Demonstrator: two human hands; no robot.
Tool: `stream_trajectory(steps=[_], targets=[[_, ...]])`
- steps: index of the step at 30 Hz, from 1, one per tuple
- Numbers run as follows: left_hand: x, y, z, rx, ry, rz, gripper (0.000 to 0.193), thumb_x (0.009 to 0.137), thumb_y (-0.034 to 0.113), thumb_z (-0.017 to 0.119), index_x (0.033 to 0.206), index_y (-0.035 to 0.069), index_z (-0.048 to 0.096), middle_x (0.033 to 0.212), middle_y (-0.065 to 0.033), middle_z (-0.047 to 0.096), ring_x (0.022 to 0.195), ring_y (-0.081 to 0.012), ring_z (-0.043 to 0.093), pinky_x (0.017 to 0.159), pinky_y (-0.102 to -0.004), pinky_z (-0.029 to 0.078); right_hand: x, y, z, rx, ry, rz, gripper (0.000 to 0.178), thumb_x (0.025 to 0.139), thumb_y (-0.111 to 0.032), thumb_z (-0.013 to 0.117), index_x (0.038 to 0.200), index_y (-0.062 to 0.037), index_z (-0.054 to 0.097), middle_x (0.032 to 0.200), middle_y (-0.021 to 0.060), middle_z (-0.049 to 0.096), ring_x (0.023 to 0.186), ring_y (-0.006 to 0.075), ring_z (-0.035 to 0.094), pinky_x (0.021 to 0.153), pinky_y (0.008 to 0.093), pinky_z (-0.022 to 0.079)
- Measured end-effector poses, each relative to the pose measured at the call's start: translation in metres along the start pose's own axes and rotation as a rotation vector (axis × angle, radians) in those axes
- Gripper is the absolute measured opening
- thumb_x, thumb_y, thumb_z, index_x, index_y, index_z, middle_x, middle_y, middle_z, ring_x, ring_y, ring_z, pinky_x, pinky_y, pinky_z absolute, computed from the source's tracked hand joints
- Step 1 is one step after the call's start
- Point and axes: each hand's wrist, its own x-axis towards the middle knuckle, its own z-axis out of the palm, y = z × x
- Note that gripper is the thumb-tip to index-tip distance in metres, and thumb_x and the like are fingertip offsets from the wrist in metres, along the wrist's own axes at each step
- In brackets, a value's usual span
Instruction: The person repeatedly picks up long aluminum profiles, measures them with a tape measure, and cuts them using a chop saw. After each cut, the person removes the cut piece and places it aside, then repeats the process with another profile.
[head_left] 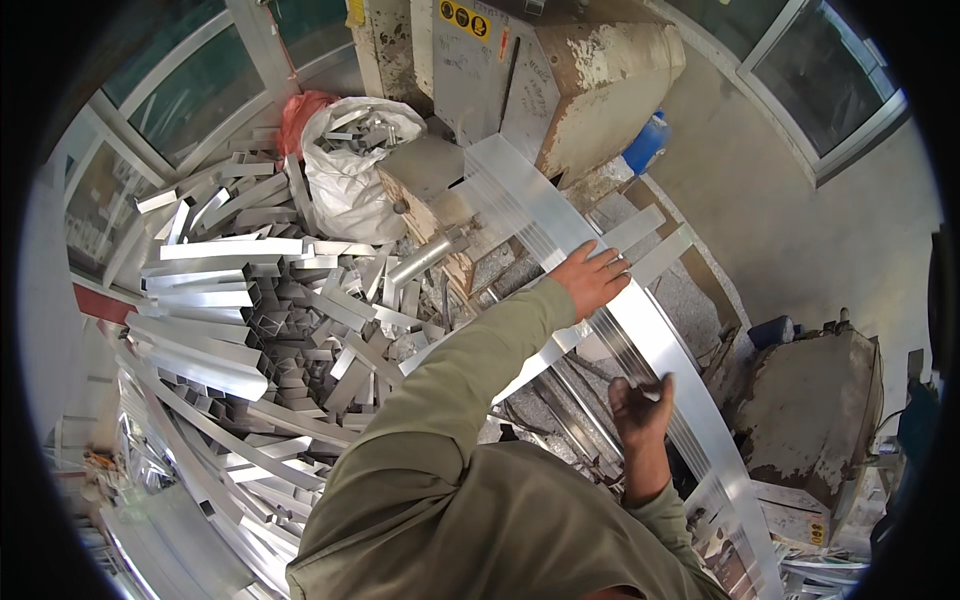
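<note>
A long, wide silver aluminium profile (655, 335) with lengthwise ribs runs diagonally from the grey machine (545, 85) at the top down to the lower right. My left hand (593, 283) rests on it, palm down, fingers apart and stretched across its flat face. Lower down, beside the ribbed edge, is my right hand (643, 412). Its fingers are bent, with a gap between them and the thumb, and nothing shows in it. Whether it touches the profile I cannot tell. Under the profile cross flat metal bars (650, 250).
A large heap of cut aluminium pieces (335, 310) covers the left side. Behind it stands a white sack (350, 190) of offcuts. A metal cylinder (428, 256) juts out near the heap. At right is a second worn machine housing (810, 400); a blue container (647, 143) stands by the wall.
</note>
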Motion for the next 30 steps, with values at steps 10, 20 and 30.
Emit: stream_trajectory(steps=[10,20,30], targets=[[-0.003,-0.001,0.017,-0.033,0.078,-0.014,0.086,0.085,0.028,0.092,0.161,0.013,0.055,0.175,-0.0102,0.047,0.164,-0.0310,0.039,0.135,-0.0590,0.025,0.022,-0.054,0.107,-2.055,-0.198,-1.275,0.104,0.083,-0.046,0.090,0.164,0.0014,0.044,0.147,0.0301,0.061,0.132,0.0488,0.061,0.112,0.0575,0.049],[0.015,-0.056,-0.060,-0.313,0.324,0.015,0.079,0.078,0.037,0.094,0.149,0.013,0.068,0.159,-0.0128,0.061,0.156,-0.0342,0.049,0.129,-0.0634,0.032,0.031,-0.062,0.109,-2.108,-0.101,-1.074,0.105,0.080,-0.055,0.088,0.163,-0.0074,0.046,0.133,0.0224,0.067,0.119,0.0445,0.067,0.101,0.0595,0.051],[0.146,-0.325,-0.216,-0.003,0.710,-1.023,0.076,0.088,0.056,0.082,0.147,0.010,0.067,0.144,-0.0183,0.072,0.135,-0.0459,0.064,0.119,-0.0676,0.039,0.028,-0.070,0.110,-2.078,-0.110,-0.990,0.106,0.079,-0.058,0.087,0.162,-0.0067,0.048,0.137,0.0233,0.066,0.126,0.0434,0.063,0.106,0.0584,0.050]])
